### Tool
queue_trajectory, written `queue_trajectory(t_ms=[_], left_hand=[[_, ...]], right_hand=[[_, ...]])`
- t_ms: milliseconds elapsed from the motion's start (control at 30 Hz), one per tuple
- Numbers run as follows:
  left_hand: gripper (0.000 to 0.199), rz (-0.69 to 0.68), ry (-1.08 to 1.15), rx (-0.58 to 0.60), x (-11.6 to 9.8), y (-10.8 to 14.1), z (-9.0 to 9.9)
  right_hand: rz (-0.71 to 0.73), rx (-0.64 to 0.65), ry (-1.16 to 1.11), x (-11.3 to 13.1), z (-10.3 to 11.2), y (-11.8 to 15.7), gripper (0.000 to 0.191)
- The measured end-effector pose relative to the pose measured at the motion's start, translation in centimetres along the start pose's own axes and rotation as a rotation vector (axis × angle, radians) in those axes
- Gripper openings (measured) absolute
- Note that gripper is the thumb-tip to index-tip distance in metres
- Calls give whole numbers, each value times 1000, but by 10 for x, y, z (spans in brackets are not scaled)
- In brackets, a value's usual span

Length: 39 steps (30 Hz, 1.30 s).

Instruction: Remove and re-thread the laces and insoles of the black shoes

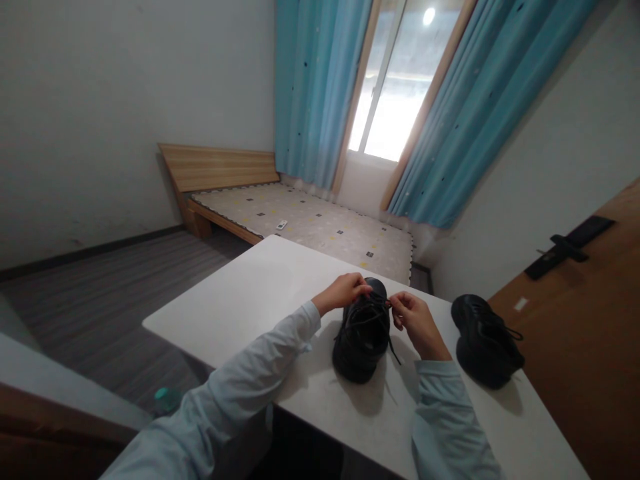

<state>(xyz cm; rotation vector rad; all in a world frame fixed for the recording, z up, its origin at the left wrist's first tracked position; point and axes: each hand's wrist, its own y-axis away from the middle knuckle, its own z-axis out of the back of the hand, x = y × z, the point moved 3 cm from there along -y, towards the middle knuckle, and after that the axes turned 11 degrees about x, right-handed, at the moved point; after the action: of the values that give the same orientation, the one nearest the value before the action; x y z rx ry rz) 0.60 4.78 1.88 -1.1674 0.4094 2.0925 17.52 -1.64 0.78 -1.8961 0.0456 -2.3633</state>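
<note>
A black lace-up shoe (356, 350) stands upright on the white table, its toe pointing away from me and its opening toward me. My left hand (345, 292) is at the upper left of the laces, thumb and fingers pinched together on a shoelace near the toe. On the shoe's right side, my right hand (413, 319) pinches a black shoelace (387, 304) between thumb and fingertips. One loose lace end hangs down beside the shoe on the right. A second black shoe (486, 347) sits to the right of my right forearm, a lace loop sticking out from it.
The white table (240, 300) extends to the left and right. Behind it is a bed (320, 223) with a small white remote (282, 225) on the mattress. A wooden door (575, 347) with a black handle stands at right. A green-capped object (167, 399) is at lower left.
</note>
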Motion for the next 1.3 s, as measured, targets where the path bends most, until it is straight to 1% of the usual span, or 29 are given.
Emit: queue_trajectory(t_ms=[67, 167, 267, 333, 500, 633, 767, 900, 1100, 1300], left_hand=[[22, 11, 117, 50, 2, 0, -3], [21, -15, 232, 48, 1, -1, -7], [24, -54, 254, 20, -2, 0, -9], [21, -54, 270, 14, -4, 2, -11], [11, -1, 415, 48, -6, 3, -13], [14, 44, 548, 54, -6, 3, -11], [19, 116, 669, 30, -5, 4, -9], [20, 169, 701, 36, 2, 4, -7], [25, 212, 820, 131, 18, 0, -4], [26, 289, 873, 185, 28, -2, -2]], right_hand=[[-34, 35, -95, 0, -3, 0, 38], [-71, 54, -222, 2, -7, 1, 39], [-74, 24, -283, 4, -12, 0, 38], [-63, -18, -299, 4, -13, -1, 37], [-73, -94, -381, 0, -13, -1, 36], [-84, -105, -436, -2, -9, 0, 34], [-112, -98, -448, -4, -6, 0, 34], [-134, -94, -437, -8, -3, 0, 33], [-161, -92, -464, -16, 4, 0, 32], [-193, -78, -481, -23, 9, 1, 31]])
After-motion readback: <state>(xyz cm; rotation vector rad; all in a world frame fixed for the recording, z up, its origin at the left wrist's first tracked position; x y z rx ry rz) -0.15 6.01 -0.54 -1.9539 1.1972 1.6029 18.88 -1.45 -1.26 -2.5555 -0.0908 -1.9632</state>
